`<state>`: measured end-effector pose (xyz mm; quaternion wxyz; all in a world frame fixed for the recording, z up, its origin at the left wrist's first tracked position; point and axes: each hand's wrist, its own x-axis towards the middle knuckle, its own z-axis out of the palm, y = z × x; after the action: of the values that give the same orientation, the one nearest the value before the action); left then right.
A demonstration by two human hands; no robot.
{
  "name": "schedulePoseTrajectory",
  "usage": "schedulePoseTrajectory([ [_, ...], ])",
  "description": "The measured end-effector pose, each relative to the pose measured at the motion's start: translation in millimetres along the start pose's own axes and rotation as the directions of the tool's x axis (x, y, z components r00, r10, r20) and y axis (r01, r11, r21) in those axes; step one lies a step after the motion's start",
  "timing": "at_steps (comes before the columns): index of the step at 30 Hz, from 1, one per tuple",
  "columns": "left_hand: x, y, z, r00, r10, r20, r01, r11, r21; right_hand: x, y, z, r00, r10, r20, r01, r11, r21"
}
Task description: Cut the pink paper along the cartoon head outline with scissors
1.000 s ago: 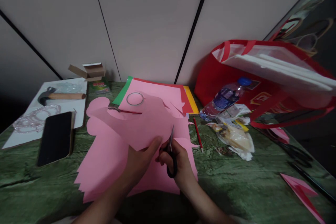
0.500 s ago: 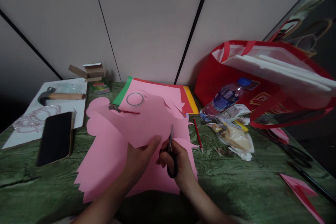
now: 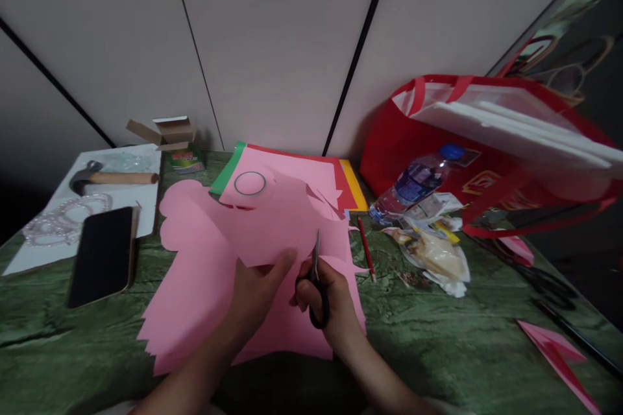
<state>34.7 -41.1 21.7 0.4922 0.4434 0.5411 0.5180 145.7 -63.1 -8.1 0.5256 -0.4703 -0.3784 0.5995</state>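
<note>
My left hand (image 3: 260, 285) pinches the near edge of a pink paper sheet (image 3: 272, 227), thumb on top and the other fingers mostly hidden beneath it. Black-handled scissors (image 3: 318, 295) are in my right hand (image 3: 335, 298), their blades pointing away from me at the sheet's right side. The blades look closed or nearly so. Under both hands lies a stack of larger pink paper (image 3: 189, 311) with scalloped and stepped edges on its left. A grey ring (image 3: 250, 183) shows on pink paper beyond the held sheet.
On the left are a phone (image 3: 104, 256), a hammer (image 3: 121, 177), strings of beads (image 3: 68, 217) and an opened small box (image 3: 182, 149). To the right are a red pencil (image 3: 366, 249), a bottle (image 3: 413, 181), crumpled wrappers (image 3: 438, 259) and a red bag (image 3: 428, 133). Folded pink paper (image 3: 555, 343) lies nearer.
The held pink sheet has shifted slightly, its left part now covering most of the dark and red item seen beyond it before. Both hands and the scissors stay almost in place.
</note>
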Motion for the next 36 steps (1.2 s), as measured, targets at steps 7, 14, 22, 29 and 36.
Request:
schedulePoseTrajectory([
  [7, 3, -2, -1, 1.000, 0.015, -0.017, -0.015, 1.000, 0.025, -1, 3, -1, 0.999, -0.030, 0.025, 0.030, 0.999, -0.023],
  [14, 4, -6, -4, 1.000, -0.020, 0.011, 0.020, 1.000, -0.003, 0, 5, -1, 1.000, -0.013, 0.013, 0.013, 1.000, 0.000],
  [22, 2, -3, -1, 0.991, -0.095, 0.093, 0.094, 0.995, 0.014, -3, 7, 5, 0.998, 0.014, 0.059, -0.016, 0.999, 0.033],
  [29, 3, 1, -2, 0.999, -0.048, -0.014, 0.048, 0.996, 0.069, -2, 11, 4, 0.993, 0.025, 0.113, -0.027, 1.000, 0.015],
  [36, 1, -2, -3, 0.994, -0.060, 0.092, 0.044, 0.985, 0.165, 0, 7, -2, 0.993, -0.086, 0.077, 0.088, 0.996, -0.020],
])
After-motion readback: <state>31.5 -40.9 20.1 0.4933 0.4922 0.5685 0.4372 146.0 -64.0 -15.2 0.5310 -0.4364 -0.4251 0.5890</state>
